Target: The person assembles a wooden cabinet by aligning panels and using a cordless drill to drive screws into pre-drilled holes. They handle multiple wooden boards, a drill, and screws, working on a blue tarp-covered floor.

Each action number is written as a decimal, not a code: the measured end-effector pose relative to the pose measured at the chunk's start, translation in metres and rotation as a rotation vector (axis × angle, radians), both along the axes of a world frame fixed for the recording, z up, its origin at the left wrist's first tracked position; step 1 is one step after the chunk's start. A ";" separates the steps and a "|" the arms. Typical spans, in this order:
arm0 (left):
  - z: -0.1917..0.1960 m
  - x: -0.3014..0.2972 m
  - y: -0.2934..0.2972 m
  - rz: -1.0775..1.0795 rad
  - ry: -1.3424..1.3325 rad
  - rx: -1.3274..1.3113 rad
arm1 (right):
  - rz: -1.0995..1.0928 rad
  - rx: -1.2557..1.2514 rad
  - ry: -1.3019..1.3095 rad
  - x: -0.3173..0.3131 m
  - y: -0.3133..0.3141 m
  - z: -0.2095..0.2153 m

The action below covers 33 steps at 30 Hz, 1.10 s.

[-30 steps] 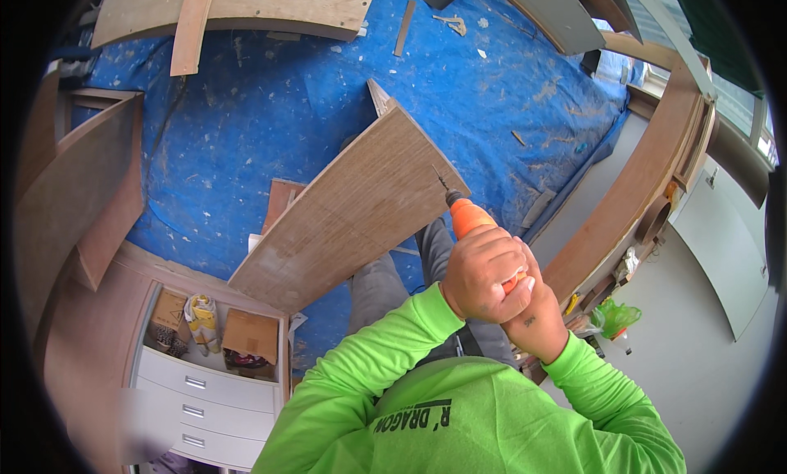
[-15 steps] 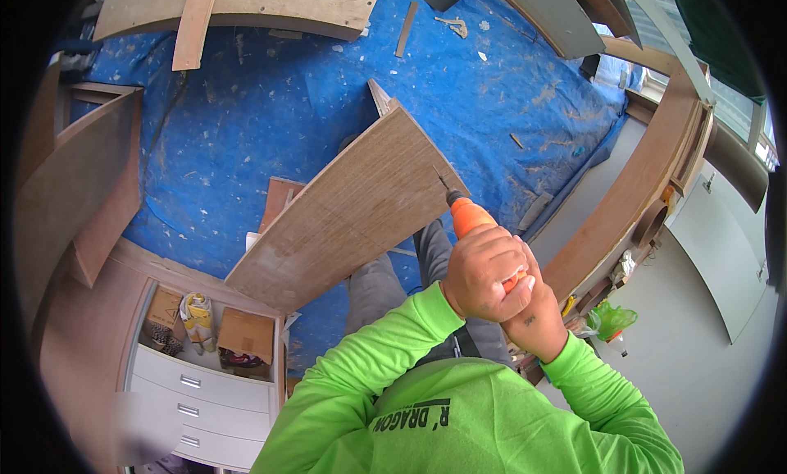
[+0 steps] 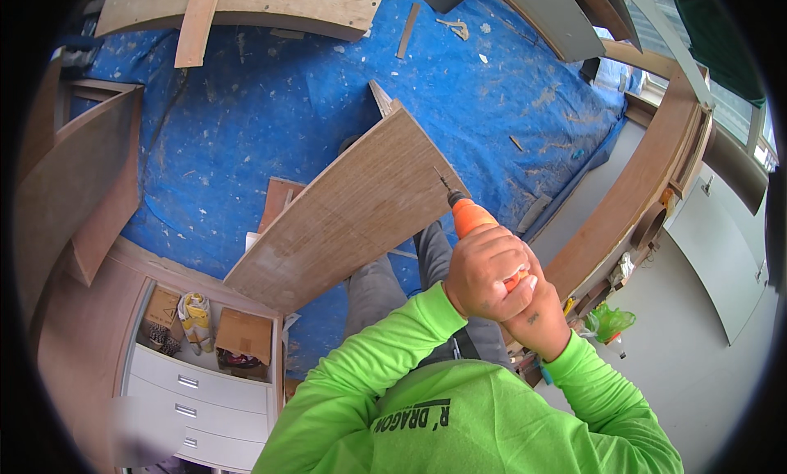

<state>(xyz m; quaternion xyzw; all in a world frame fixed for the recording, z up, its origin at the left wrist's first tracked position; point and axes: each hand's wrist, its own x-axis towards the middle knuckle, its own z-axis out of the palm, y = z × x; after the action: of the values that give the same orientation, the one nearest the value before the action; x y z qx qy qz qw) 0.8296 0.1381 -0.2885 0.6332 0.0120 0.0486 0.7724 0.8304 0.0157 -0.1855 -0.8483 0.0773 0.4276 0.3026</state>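
My left hand is wrapped around the body of an orange power drill. Below it, my right hand closes on the drill's grip, partly hidden behind the left one. A thin dark bit sticks out of the chuck, its tip at the face of a brown wooden panel near the right end. Whether the tip has gone into the wood, I cannot tell. The panel slants from lower left to upper right, in front of my legs.
Blue sheeting with debris covers the floor. A white drawer cabinet with cardboard boxes in its open top stands lower left. Wooden panels lean at the left; a curved wooden piece lies at the far side. A long wooden ledge runs along the right.
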 end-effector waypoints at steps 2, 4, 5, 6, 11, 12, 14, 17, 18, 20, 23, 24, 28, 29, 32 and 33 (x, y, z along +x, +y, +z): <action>0.001 0.001 0.001 0.001 0.000 0.000 | -0.003 -0.005 0.012 0.000 0.000 0.000; 0.001 0.001 0.001 0.001 -0.003 -0.005 | 0.001 -0.010 0.016 0.000 0.000 0.000; 0.000 0.000 0.000 0.001 -0.006 -0.010 | 0.003 -0.012 0.018 -0.001 -0.001 0.000; 0.000 0.000 0.000 0.000 -0.009 -0.014 | 0.004 -0.003 0.001 -0.001 -0.001 -0.001; 0.000 0.005 -0.002 0.046 -0.035 -0.012 | 0.012 0.005 -0.005 0.001 -0.002 -0.001; 0.001 0.005 -0.001 0.052 -0.035 -0.011 | 0.014 -0.003 0.007 0.002 -0.002 -0.001; 0.000 0.005 -0.002 0.051 -0.037 -0.008 | 0.017 -0.017 0.032 0.003 -0.002 0.000; 0.000 0.005 -0.002 0.048 -0.031 -0.003 | 0.040 0.004 -0.014 0.003 -0.004 -0.002; 0.000 0.005 -0.003 0.047 -0.028 -0.002 | 0.022 0.000 -0.008 0.003 -0.003 -0.002; 0.000 0.004 -0.003 0.047 -0.029 0.001 | -0.012 -0.007 0.005 0.002 -0.001 -0.001; 0.000 0.003 -0.003 0.038 -0.029 0.005 | -0.001 -0.127 0.052 -0.003 -0.001 0.004; 0.000 0.002 -0.002 0.032 -0.029 0.006 | -0.035 -0.121 0.049 -0.005 -0.001 0.004; -0.001 0.000 -0.005 0.040 -0.044 0.014 | -0.151 -0.056 0.015 -0.011 -0.005 -0.002; -0.001 0.000 -0.006 0.043 -0.045 0.014 | -0.175 -0.028 0.000 -0.012 -0.006 -0.003; -0.002 0.000 -0.006 0.044 -0.048 0.008 | -0.205 0.015 0.073 -0.006 -0.003 -0.003; -0.002 0.000 -0.005 0.042 -0.048 0.005 | -0.208 -0.006 0.073 -0.007 -0.003 -0.002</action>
<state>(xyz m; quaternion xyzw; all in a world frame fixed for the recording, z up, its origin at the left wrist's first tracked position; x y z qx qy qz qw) 0.8295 0.1329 -0.2904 0.6332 0.0065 0.0801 0.7698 0.8238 0.0129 -0.1874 -0.8204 0.1770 0.4245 0.3397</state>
